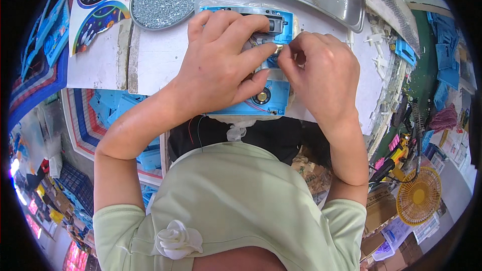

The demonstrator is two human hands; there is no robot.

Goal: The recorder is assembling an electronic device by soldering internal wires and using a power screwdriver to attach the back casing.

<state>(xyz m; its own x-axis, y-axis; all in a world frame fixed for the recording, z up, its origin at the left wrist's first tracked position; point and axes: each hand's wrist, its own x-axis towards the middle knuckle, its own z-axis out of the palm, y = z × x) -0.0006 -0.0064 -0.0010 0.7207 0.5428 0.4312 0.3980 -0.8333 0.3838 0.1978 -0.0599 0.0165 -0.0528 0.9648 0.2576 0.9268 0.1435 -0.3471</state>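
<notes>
A blue plastic housing (281, 105) lies open-side up on the white worktop in front of me, on clear plastic wrap. Inside it are a round speaker (261, 96) with a gold-coloured centre, a black rectangular part (275, 24) and thin wires. My left hand (226, 52) lies across the housing with its fingers spread, hiding much of the inside. Its index fingertip touches near a small shiny metal part (278, 49). At the right edge of the housing, the thumb and forefinger of my right hand (324, 70) are pinched together; what they hold is hidden.
A round metal bowl (133, 12) full of small screws stands beyond my left hand. A divided steel tray (321, 0) with small parts is at the far right. White plastic pieces (379, 55) lie along the right edge. Blue parts fill a crate (83, 125) below left.
</notes>
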